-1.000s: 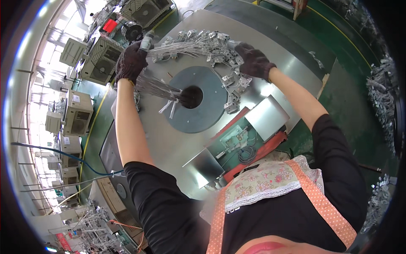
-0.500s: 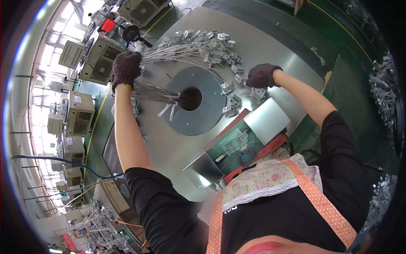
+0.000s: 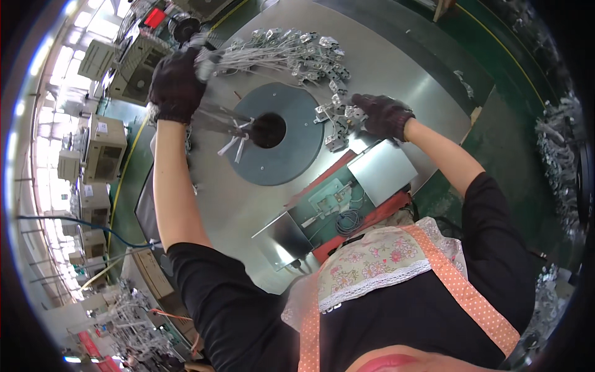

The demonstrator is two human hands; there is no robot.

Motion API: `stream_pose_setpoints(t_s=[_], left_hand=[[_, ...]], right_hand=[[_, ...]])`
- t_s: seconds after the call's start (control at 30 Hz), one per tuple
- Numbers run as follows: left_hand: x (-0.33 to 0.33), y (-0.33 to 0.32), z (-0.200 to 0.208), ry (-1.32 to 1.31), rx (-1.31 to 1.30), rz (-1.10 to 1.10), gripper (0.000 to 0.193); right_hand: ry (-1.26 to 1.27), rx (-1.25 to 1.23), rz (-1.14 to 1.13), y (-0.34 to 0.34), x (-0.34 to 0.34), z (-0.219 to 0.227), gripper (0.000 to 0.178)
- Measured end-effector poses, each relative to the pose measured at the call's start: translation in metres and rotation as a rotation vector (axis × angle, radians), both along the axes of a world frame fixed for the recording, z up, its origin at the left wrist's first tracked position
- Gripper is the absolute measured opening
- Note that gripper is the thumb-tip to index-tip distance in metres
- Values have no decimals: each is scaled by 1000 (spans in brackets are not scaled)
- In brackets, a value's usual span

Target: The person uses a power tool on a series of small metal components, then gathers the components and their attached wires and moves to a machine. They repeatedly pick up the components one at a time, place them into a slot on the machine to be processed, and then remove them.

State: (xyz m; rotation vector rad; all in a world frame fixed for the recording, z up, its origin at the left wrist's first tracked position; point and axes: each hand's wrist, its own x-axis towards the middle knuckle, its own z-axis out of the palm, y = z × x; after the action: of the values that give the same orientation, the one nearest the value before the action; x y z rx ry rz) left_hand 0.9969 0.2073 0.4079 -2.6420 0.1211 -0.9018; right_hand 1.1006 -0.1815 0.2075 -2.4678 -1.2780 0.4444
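A: Starting at the left, what has the left hand (image 3: pixel 175 87) got?

B: It is gloved and closed around a bundle of thin grey wires (image 3: pixel 217 118), lifted above the round metal table (image 3: pixel 396 68). The strands run down toward the dark hole (image 3: pixel 268 129) in the grey disc (image 3: pixel 276 139), with white tags (image 3: pixel 234 146) hanging off them.

A: How would that bundle handle?

B: Light and floppy, I'd judge; loose strands could splay or snag, so a full fist round the gathered part looks best.

A: And to the right?

B: The right hand (image 3: pixel 383 115), also gloved, rests fingers curled on a cluster of small metal clips (image 3: pixel 334 118) at the disc's edge. Whether it pinches one, I cannot tell. More wired clips (image 3: pixel 291 49) lie spread across the far table. They look stiff and sharp-edged, better taken by the clip body.
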Motion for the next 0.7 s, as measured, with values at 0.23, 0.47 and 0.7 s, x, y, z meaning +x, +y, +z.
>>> stream_pose_setpoints(t_s=[0.23, 0.47, 0.7], left_hand=[[9, -13, 23, 399, -158, 395, 64], [28, 11, 16, 470, -205, 526, 57], [14, -18, 20, 492, -416, 578, 76]], right_hand=[[671, 467, 14, -31, -46, 66, 64], [2109, 1303, 43, -47, -56, 69, 79], [372, 411, 612, -21, -170, 138, 64]])
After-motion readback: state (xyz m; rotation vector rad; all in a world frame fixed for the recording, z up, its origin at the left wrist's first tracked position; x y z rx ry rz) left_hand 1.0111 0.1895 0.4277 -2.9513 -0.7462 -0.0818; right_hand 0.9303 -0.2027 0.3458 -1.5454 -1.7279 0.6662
